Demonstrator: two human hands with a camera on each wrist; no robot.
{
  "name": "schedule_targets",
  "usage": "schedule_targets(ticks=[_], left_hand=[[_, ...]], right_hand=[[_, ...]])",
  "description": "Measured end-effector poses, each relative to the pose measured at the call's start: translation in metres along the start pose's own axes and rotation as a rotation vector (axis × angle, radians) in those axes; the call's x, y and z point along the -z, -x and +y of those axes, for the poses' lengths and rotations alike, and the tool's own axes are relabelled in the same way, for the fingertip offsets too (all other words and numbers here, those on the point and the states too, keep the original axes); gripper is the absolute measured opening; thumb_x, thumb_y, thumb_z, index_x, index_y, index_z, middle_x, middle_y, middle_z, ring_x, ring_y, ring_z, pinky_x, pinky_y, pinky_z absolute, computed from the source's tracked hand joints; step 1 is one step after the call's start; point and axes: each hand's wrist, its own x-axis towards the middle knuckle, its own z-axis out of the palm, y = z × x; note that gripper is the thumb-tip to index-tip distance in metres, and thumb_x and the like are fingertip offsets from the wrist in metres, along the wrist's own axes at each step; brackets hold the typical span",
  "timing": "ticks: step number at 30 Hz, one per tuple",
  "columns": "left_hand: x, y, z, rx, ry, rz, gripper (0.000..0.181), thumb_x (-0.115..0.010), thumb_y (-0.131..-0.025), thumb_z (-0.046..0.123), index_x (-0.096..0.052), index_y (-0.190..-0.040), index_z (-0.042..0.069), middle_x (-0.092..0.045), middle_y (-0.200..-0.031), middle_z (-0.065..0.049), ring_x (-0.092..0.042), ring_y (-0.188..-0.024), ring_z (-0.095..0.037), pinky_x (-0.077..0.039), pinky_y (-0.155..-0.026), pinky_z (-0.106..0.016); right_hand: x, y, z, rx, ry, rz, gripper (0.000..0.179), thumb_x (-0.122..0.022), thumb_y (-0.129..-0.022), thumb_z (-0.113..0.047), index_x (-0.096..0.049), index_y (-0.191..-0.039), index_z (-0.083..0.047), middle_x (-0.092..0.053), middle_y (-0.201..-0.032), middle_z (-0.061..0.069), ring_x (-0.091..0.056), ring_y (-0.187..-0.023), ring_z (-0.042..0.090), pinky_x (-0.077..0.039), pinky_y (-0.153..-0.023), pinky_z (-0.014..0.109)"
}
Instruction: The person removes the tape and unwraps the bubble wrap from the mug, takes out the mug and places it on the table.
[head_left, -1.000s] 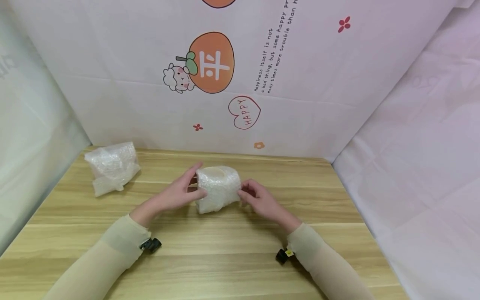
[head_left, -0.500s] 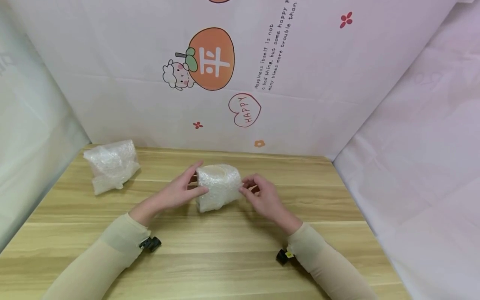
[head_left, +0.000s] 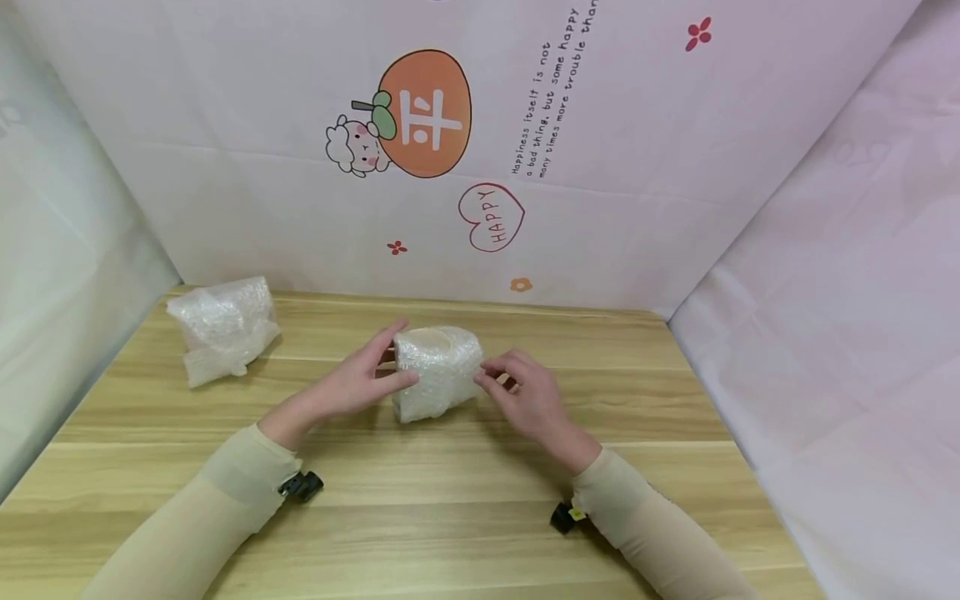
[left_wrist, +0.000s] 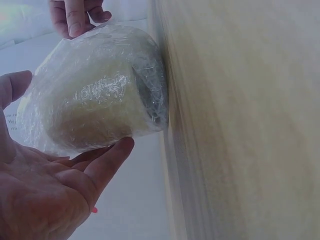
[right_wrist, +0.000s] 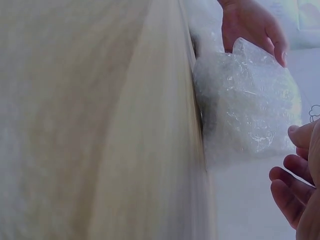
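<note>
A beige, rounded object wrapped in bubble wrap (head_left: 438,375) stands on the wooden table (head_left: 420,517) between both hands. Through the clear plastic, its tan side (left_wrist: 100,107) shows; its exact kind is hidden. My left hand (head_left: 356,379) holds the bundle from its left, thumb on the near side and fingers around the far side. At the right edge, my right hand (head_left: 528,396) has its thumb and index finger pinched together on the bubble wrap. The remaining right fingers (right_wrist: 287,192) are curled in and apart from the bundle.
Another bubble-wrapped bundle (head_left: 228,329) lies at the table's back left. A white printed backdrop (head_left: 600,225) rises behind the table, with white sheets on both sides. Small black devices are strapped at each wrist.
My right hand has shifted slightly at the wrap's right edge, its thumb and index finger now closer together. The left hand and the bundle stay nearly still.
</note>
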Motion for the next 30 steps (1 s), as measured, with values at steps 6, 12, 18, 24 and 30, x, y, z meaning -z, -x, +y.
schedule_targets(ticks=[6, 12, 18, 24, 30], left_hand=[[-0.001, -0.001, 0.000, -0.010, 0.001, -0.001, 0.100, -0.074, -0.109, 0.036, -0.007, -0.179, 0.007, -0.030, -0.175, -0.032, -0.043, -0.155, -0.052, -0.042, -0.123, -0.061], [-0.001, -0.001, 0.000, -0.015, -0.008, -0.003, 0.099, -0.073, -0.110, 0.035, -0.008, -0.179, 0.007, -0.031, -0.174, -0.032, -0.044, -0.154, -0.052, -0.043, -0.122, -0.061], [-0.001, -0.001, -0.001, -0.015, -0.003, -0.005, 0.099, -0.073, -0.110, 0.035, -0.007, -0.179, 0.008, -0.030, -0.175, -0.032, -0.044, -0.154, -0.052, -0.043, -0.122, -0.062], [-0.001, 0.000, 0.002, -0.012, -0.008, -0.006, 0.099, -0.073, -0.110, 0.035, -0.008, -0.179, 0.006, -0.030, -0.175, -0.032, -0.044, -0.154, -0.052, -0.043, -0.123, -0.061], [-0.001, 0.001, 0.001, -0.013, -0.013, -0.006, 0.097, -0.071, -0.111, 0.033, -0.007, -0.179, 0.006, -0.029, -0.175, -0.033, -0.044, -0.154, -0.052, -0.042, -0.123, -0.061]], right_hand=[[-0.002, 0.000, -0.001, 0.033, 0.027, 0.036, 0.016, -0.091, -0.093, -0.007, -0.084, -0.107, -0.003, -0.077, -0.096, 0.005, -0.070, -0.078, 0.016, -0.066, -0.064, 0.040], [-0.006, 0.000, -0.002, 0.035, 0.077, 0.062, 0.015, -0.093, -0.092, -0.009, -0.084, -0.103, -0.004, -0.077, -0.094, 0.005, -0.070, -0.073, 0.015, -0.065, -0.060, 0.039], [-0.008, -0.001, -0.005, 0.052, 0.083, 0.068, 0.011, -0.092, -0.093, -0.007, -0.084, -0.099, -0.003, -0.077, -0.091, 0.005, -0.070, -0.070, 0.014, -0.064, -0.059, 0.037], [-0.008, -0.002, -0.007, 0.039, 0.111, 0.057, 0.009, -0.091, -0.095, -0.009, -0.083, -0.097, -0.004, -0.076, -0.089, 0.003, -0.068, -0.069, 0.012, -0.063, -0.059, 0.034], [-0.007, -0.004, -0.011, -0.022, 0.106, 0.021, 0.008, -0.089, -0.096, -0.009, -0.082, -0.095, -0.007, -0.076, -0.090, 0.002, -0.069, -0.072, 0.012, -0.062, -0.062, 0.029]])
